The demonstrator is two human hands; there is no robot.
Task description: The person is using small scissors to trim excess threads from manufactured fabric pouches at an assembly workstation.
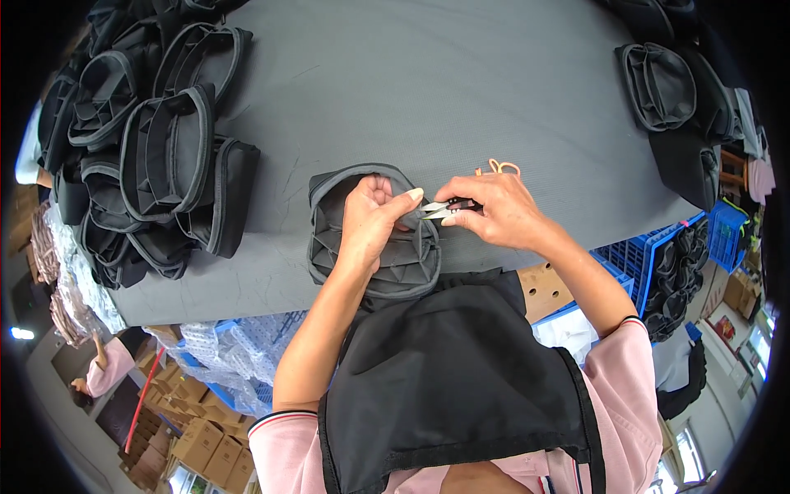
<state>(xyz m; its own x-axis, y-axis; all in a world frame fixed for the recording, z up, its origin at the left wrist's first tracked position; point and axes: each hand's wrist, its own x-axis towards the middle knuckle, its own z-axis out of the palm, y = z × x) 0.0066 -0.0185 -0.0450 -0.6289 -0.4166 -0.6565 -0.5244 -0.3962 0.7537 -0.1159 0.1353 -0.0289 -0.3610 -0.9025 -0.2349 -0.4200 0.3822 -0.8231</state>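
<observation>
1. So the bag (414, 263) sits at the near edge of the tabletop (370, 90), right in front of the person's black apron (461, 370), my guess is because that's the easiest spot to look down into it
2. Left hand (368, 221) is dipped inside the mouth, fingers mostly curled, thumb sticking out toward the right side of the rim, probably to keep that side steady, but I honestly can't tell what it's pinching, if anything
3. Right hand (494, 207) is closed around small dark-handled scissors (436, 212), fingers above and thumb below, blades slightly apart and aimed at the rim, I'd say held sideways like that so the tips get in close
4. The other bags are heaped on the left (169, 152) and far right (658, 86), which looks handy for leaving the middle free to work in
5. As for the bag itself, it's soft, dark grey to black, mouth up and open, with a thick piped rim and dividers making little pockets inside
</observation>
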